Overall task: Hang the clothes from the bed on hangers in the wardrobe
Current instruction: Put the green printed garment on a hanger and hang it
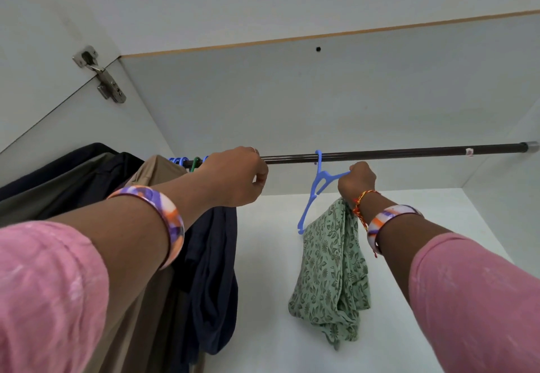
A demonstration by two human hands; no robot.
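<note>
A dark rail (394, 154) runs across the white wardrobe. A blue plastic hanger (317, 188) hooks over it near the middle. My right hand (356, 181) grips the hanger's right arm together with a green leaf-print garment (330, 273) that dangles below it. My left hand (236, 176) is curled just under the rail, at the top of a dark navy garment (213, 279) hanging there; what its fingers hold is hidden. Both wrists wear patterned bangles.
Several garments, tan (157, 173), olive and black (58, 179), hang bunched at the rail's left end on blue and green hanger hooks (187, 160). The rail's right stretch is bare. A door hinge (100, 75) sits upper left. The wardrobe's white back and side panels close in.
</note>
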